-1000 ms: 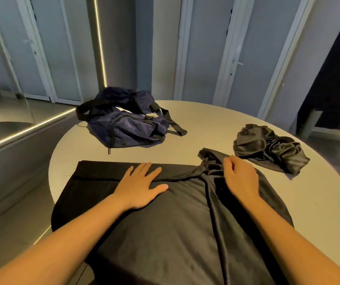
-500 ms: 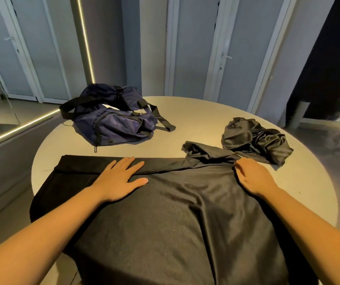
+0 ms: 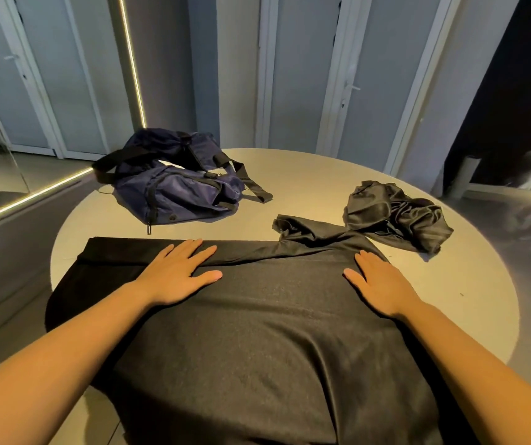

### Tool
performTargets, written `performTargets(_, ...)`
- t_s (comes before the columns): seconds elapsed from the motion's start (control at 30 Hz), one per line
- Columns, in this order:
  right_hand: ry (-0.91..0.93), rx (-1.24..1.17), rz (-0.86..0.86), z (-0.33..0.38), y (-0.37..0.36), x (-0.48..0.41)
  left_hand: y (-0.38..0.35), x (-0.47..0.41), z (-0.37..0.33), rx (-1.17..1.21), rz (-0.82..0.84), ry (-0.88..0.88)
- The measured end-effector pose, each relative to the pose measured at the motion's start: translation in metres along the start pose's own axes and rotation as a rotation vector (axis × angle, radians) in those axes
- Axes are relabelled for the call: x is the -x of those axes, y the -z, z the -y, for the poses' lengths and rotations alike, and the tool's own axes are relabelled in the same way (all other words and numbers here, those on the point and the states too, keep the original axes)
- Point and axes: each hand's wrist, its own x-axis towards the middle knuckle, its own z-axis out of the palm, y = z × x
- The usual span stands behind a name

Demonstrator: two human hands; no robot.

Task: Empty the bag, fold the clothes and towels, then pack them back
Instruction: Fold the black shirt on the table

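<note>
A large black garment [image 3: 257,332] lies spread over the near part of the round table [image 3: 469,284], its near end hanging over the edge. Its far edge is folded over, with a bunched corner [image 3: 302,228] at the far right. My left hand [image 3: 177,274] lies flat, fingers spread, on the folded far edge. Flat on the cloth near its right edge rests my right hand [image 3: 379,284]. A navy bag [image 3: 174,184] with black straps sits at the far left of the table. A crumpled shiny black garment [image 3: 395,216] lies at the far right.
Grey doors and wall panels stand behind the table. A lit strip runs along the wall and ledge at the left. Bare tabletop shows between the bag and the shiny garment and along the right side.
My right hand let go of the bunched corner, slid toward the right and now lies flat. The ridge of cloth down the middle is smoothed out. My left hand stayed put.
</note>
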Motion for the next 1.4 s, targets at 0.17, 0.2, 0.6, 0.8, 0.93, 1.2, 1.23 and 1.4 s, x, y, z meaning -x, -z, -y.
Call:
performTargets(0.17,-0.029,-0.104,-0.046,-0.001,-0.001,0.003,0.005,0.002,-0.003,0.025,0.021,0.028)
performTargets(0.2,-0.032,-0.131,-0.075,0.000,0.001,0.006,0.008,0.000,-0.009,0.031,-0.001,0.039)
performTargets(0.6,-0.077,-0.509,-0.195,-0.013,-0.006,0.008,0.025,-0.163,-0.144,0.619,-0.157,0.376)
performTargets(0.8,-0.097,-0.594,-0.210,-0.023,-0.016,0.004,0.011,-0.220,-0.160,0.777,-0.089,0.440)
performTargets(0.93,-0.116,-0.639,-0.236,-0.026,-0.016,0.001,0.034,-0.205,-0.177,0.954,-0.256,0.250)
performTargets(1.2,-0.248,-0.951,-0.327,-0.026,-0.006,-0.001,0.090,-0.089,-0.219,0.881,-0.534,-0.302)
performTargets(1.23,-0.266,-1.025,-0.359,-0.027,-0.004,0.000,0.089,-0.068,-0.220,0.856,-0.474,-0.404)
performTargets(1.4,-0.322,-1.251,-0.442,-0.028,-0.001,0.006,0.048,-0.013,-0.184,0.605,-0.228,-0.459)
